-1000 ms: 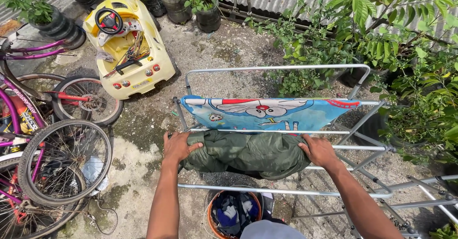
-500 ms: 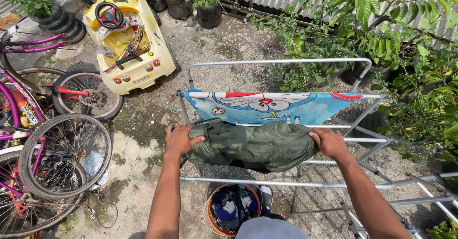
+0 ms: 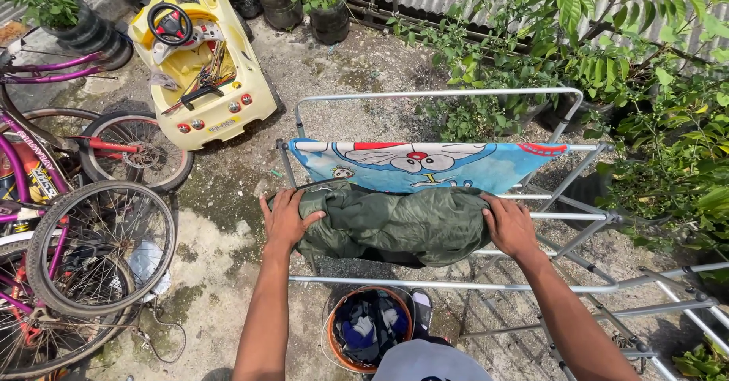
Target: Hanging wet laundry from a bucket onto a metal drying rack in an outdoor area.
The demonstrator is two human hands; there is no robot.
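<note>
A dark green garment (image 3: pixel 395 225) lies draped over the bars of a metal drying rack (image 3: pixel 433 94). My left hand (image 3: pixel 285 218) rests flat on the garment's left end, fingers spread. At the garment's right end sits my right hand (image 3: pixel 510 225), also flat on the cloth. Just beyond the garment hangs a blue cartoon-print cloth (image 3: pixel 425 164) on a farther bar. Below the rack, near my feet, stands an orange bucket (image 3: pixel 334 347) with bundled clothes inside.
Several bicycles (image 3: pixel 83 229) crowd the left side on the concrete ground. A yellow toy car (image 3: pixel 201 66) sits at the upper left. Potted plants (image 3: pixel 319 5) line a corrugated metal fence, and leafy shrubs (image 3: pixel 653 107) close in on the right.
The green garment has been spread wider along the rack bars. Both hands have slid slightly outward on it and now press flat.
</note>
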